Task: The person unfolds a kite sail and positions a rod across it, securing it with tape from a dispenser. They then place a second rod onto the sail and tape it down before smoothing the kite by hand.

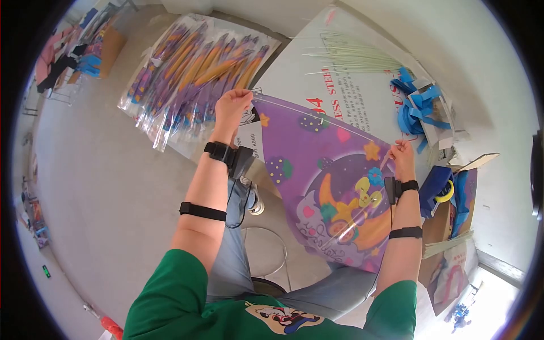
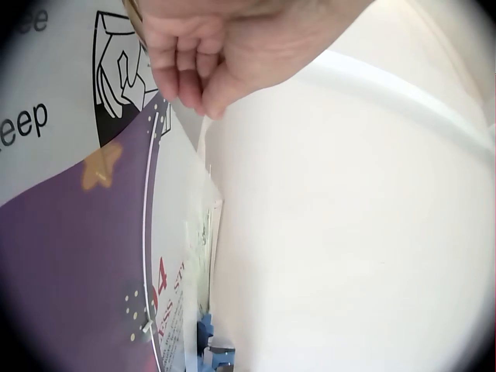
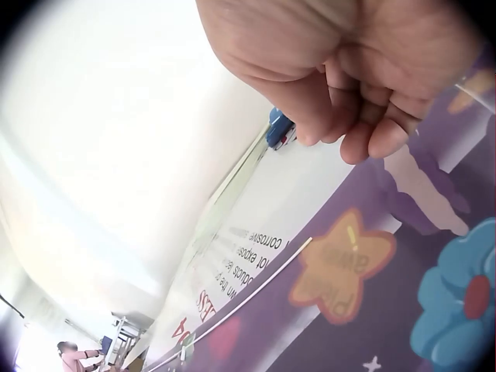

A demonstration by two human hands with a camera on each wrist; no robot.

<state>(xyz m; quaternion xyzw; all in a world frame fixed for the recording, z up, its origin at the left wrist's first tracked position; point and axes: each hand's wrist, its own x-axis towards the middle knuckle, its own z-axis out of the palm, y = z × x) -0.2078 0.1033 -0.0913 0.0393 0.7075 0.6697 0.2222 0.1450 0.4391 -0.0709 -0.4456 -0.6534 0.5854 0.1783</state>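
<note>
A purple printed kite (image 1: pixel 294 148) with cartoon stars, strawberries and a moon hangs spread out above the person's lap. A thin white rod (image 2: pixel 146 209) runs along its top edge, with a small fitting partway along. The left hand (image 1: pixel 231 112) pinches the kite's upper left corner between thumb and fingertips. At the upper right corner, the right hand (image 1: pixel 403 160) grips the edge with curled fingers. In the right wrist view a loose pale strip (image 3: pixel 422 186) shows just below the right fingertips, near an orange star (image 3: pixel 341 263).
Behind the kite stands a table (image 1: pixel 294 79) covered with lettered sheeting. Plastic-wrapped purple and orange bundles (image 1: pixel 198 62) lie at its left. Thin pale rods (image 1: pixel 357 54) and blue straps (image 1: pixel 419 110) lie at the right, near a blue tape dispenser (image 1: pixel 435 190) and a cardboard box (image 1: pixel 433 226).
</note>
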